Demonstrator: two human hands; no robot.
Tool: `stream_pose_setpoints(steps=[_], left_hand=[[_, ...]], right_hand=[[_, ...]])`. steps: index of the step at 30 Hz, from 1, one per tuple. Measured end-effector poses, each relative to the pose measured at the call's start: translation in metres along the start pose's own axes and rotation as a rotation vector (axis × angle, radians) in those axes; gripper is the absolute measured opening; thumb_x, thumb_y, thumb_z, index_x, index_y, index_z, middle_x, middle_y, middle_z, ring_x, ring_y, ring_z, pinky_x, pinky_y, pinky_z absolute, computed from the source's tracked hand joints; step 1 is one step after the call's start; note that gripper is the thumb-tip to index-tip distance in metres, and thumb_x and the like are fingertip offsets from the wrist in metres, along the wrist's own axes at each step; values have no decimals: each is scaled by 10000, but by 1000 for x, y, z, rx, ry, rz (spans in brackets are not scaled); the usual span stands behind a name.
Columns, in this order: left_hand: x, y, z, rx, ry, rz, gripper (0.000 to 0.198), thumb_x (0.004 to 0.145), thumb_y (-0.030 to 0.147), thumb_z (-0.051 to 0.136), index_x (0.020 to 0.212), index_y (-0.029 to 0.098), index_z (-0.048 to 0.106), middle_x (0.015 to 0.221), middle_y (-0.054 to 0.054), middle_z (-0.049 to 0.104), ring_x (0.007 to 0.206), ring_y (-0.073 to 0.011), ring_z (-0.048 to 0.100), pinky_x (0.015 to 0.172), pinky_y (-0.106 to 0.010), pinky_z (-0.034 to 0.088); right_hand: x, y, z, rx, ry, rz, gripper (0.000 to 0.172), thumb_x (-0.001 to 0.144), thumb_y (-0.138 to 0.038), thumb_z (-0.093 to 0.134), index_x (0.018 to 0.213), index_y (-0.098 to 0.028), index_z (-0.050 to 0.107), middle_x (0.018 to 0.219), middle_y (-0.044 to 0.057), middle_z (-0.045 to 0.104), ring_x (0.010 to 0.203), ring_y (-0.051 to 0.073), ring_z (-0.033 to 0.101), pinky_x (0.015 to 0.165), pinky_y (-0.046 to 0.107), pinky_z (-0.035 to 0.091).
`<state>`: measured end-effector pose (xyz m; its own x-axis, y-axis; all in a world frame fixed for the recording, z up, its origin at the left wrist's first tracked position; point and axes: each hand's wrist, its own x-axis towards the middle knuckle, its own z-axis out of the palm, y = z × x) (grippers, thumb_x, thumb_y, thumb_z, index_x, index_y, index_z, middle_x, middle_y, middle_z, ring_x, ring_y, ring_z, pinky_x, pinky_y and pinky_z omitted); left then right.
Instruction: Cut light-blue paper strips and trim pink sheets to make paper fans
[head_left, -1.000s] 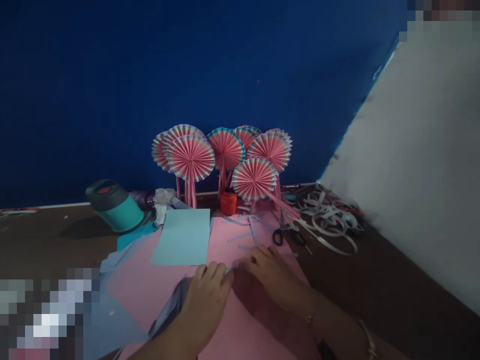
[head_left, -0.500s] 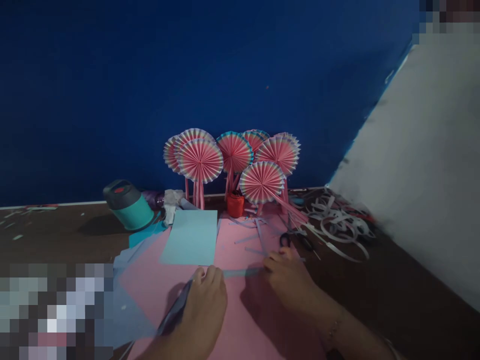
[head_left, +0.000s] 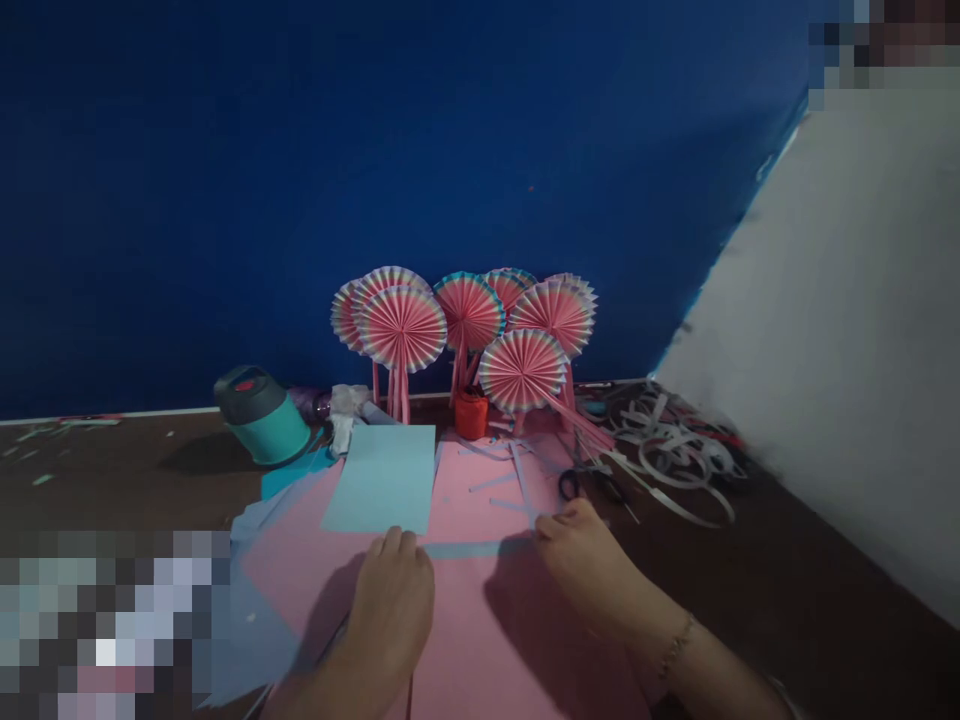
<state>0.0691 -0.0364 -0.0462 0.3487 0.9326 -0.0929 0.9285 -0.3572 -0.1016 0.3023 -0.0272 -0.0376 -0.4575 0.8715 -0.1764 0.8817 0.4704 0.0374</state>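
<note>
Pale-blue paper strip [head_left: 480, 549] lay across pink paper sheet [head_left: 465, 500] | left hand [head_left: 390, 612], right hand [head_left: 592, 572] apart, pinched its ends | flimsy, tearable; ends seemed safest hold.

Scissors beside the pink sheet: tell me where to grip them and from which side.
Take the scissors by their dark handle loops, coming down from above with the right hand; they lie flat and the loops sit just beyond its fingertips.

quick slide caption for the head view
Left hand and right hand hold a blue paper strip on pink paper, fans behind
</note>
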Motion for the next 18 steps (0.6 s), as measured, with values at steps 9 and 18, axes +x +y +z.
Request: stream_pose_setpoints(steps=[9,18], left_hand=[[28,-50,6,-71,356,-290,374,914,235,414,1216,133,610,1242,-162,617,1143,-304,542,935,-406,413],[41,-84,26,-50,229,-513,619,931,382,383,1412,-7,358,1220,-259,616,1157,-374,539,927,-434,406]], right_hand=[[9,31,-4,161,312,458,259,892,-122,441,908,-162,696,987,88,697,931,200,618,825,323,326],[9,59,8,51,246,751,369,883,-421,522,1040,-119,665,1073,177,679,1012,305,631,782,360,432]])
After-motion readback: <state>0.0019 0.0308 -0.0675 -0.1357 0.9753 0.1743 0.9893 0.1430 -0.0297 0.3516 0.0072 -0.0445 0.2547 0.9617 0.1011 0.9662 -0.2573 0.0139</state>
